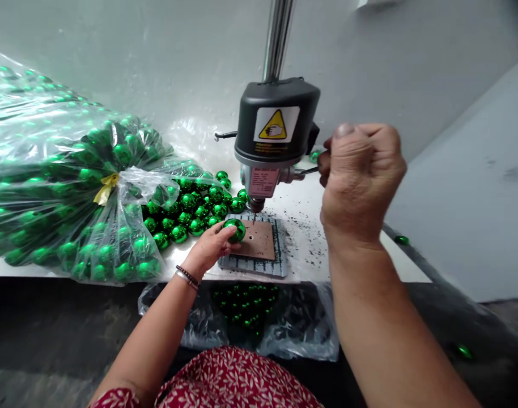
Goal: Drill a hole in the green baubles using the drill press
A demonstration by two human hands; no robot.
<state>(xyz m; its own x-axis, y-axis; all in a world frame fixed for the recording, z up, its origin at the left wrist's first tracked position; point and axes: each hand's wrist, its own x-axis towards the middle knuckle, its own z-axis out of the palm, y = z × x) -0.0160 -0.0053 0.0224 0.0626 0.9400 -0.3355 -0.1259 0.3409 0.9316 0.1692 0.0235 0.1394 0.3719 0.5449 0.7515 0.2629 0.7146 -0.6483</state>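
Note:
A shiny green ball [234,230] is pinched in my left hand [213,245], held over the left part of a brown board [261,241] with a small hole in it. That board lies on the slotted metal base [280,266] of a bench drill press [278,119]. The drill bit [254,217] points down just right of the ball and appears apart from it. My right hand [363,175] is closed in a fist round the drill press lever [308,170], whose end is hidden by the fingers.
Loose green balls [197,226] are heaped left of the base. Behind them bulges a big clear plastic bag [72,187] of green balls, tied with yellow. Dark shavings litter the white table [310,226]. Below its front edge hangs a plastic-lined container [301,340] with balls inside.

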